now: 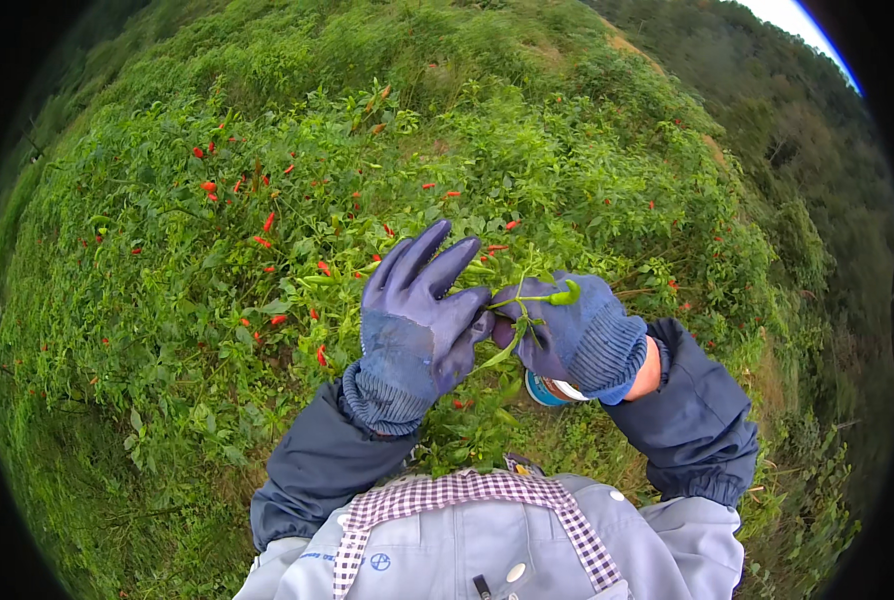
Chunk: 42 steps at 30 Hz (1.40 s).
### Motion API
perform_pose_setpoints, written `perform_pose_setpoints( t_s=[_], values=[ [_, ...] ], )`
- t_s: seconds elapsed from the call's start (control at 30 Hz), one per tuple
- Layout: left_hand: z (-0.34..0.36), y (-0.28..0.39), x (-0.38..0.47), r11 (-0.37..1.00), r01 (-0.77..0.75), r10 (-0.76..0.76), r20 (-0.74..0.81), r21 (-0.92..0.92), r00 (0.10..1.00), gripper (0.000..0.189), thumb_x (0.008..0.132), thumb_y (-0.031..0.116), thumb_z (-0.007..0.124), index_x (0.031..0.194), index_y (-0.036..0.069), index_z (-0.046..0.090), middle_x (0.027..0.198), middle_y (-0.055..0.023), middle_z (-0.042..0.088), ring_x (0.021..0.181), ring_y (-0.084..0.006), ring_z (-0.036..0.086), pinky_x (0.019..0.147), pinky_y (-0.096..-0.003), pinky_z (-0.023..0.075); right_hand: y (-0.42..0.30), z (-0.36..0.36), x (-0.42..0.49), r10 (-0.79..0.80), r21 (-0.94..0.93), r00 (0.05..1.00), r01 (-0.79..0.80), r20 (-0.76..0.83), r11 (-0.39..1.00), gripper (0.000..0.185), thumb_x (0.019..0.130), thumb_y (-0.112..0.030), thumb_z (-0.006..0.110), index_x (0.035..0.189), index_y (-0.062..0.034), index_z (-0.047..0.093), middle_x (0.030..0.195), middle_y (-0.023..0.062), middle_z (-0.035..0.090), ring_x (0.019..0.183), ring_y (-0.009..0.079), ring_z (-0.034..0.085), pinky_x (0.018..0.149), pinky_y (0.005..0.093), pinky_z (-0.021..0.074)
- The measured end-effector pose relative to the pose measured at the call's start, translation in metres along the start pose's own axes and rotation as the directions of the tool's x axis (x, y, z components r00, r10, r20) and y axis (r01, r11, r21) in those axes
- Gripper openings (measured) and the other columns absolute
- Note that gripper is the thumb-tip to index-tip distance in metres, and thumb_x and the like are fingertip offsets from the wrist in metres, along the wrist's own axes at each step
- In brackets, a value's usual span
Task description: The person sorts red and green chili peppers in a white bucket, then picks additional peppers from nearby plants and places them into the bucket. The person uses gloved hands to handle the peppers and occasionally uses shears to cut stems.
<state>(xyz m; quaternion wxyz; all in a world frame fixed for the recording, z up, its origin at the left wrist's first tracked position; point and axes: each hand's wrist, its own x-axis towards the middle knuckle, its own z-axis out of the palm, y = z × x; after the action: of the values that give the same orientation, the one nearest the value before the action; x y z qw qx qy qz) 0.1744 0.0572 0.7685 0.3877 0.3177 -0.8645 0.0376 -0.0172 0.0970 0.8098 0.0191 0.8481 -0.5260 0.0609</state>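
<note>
Both my hands wear dark purple-coated work gloves and meet in front of my chest. My left hand (424, 322) pinches the stem of a green chili sprig (522, 301) between thumb and index finger; its other fingers are spread. The sprig, with a green chili pepper (565, 293) and narrow leaves, lies across the near side of my right hand (567, 330). That hand is curled, with its fingertips against the left hand's pinch; whether they grip the stem is hidden. Below the right wrist, part of a blue and white container (554, 390) shows, mostly covered by the glove.
Dense chili plants (214, 300) spread ahead and to both sides, dotted with red chili peppers (269, 222). Some foliage (469, 435) reaches close to my waist. A checked apron strap (454, 491) crosses my grey clothing. A dark wooded slope (792, 135) stands at the right.
</note>
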Motion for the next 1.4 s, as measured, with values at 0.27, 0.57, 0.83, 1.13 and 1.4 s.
perform_pose_setpoints(
  t_s=[0.27,0.57,0.83,1.13,1.4],
  values=[
    [0.016,-0.018,-0.008,0.732,0.022,-0.001,0.032,-0.681,1.000,0.016,0.078,0.005,0.065,0.094,0.003,0.061,0.109,-0.0185,0.063,0.117,-0.0385,0.055,0.099,-0.0485,0.0424,0.017,-0.003,0.009,-0.103,0.401,0.981,0.029,0.166,0.916,0.026,0.087,-0.032,0.064,0.092,-0.0068,0.067,0.078,0.0118,0.070,0.069,0.0307,0.068,0.060,0.0394,0.0530],
    [0.027,-0.007,-0.021,0.155,0.324,-0.244,0.282,-0.933,0.928,0.009,0.086,0.008,0.061,0.090,0.000,0.063,0.110,-0.0163,0.062,0.115,-0.0295,0.055,0.104,-0.0467,0.0372,0.043,0.009,0.000,-0.307,0.953,0.904,-0.266,0.299,0.145,0.033,0.094,-0.029,0.061,0.103,0.0025,0.064,0.084,0.0117,0.071,0.071,0.0169,0.068,0.060,0.0275,0.0540],
    [0.013,-0.013,-0.006,0.493,0.080,-0.045,0.067,-0.866,0.997,0.008,0.085,0.004,0.058,0.085,0.002,0.066,0.100,-0.0142,0.069,0.099,-0.0287,0.065,0.106,-0.0457,0.0385,0.074,0.021,-0.023,0.026,0.955,0.985,-0.157,0.169,-0.253,0.058,0.087,-0.045,0.069,0.115,0.0051,0.059,0.086,0.0072,0.068,0.059,0.0096,0.057,0.048,0.0218,0.0420],
    [0.015,-0.007,-0.003,0.592,0.002,-0.027,-0.017,-0.806,0.999,0.006,0.082,0.006,0.062,0.085,0.003,0.067,0.099,-0.0148,0.069,0.099,-0.0292,0.065,0.097,-0.0458,0.0457,0.054,-0.002,-0.038,0.139,0.905,0.921,-0.386,0.365,0.180,0.033,0.092,-0.039,0.061,0.096,-0.0070,0.069,0.058,-0.0014,0.054,0.048,0.0047,0.047,0.044,0.0208,0.0370],
    [0.013,0.011,-0.001,0.703,0.004,-0.115,-0.108,-0.711,0.987,0.008,0.079,0.004,0.069,0.084,0.001,0.064,0.083,-0.0127,0.069,0.089,-0.0316,0.066,0.084,-0.0449,0.0499,0.022,0.007,-0.043,0.116,0.409,0.988,-0.066,-0.099,0.910,0.051,0.078,-0.059,0.068,0.086,-0.0090,0.069,0.070,0.0186,0.063,0.066,0.0364,0.065,0.058,0.0412,0.0522]
  ],
)
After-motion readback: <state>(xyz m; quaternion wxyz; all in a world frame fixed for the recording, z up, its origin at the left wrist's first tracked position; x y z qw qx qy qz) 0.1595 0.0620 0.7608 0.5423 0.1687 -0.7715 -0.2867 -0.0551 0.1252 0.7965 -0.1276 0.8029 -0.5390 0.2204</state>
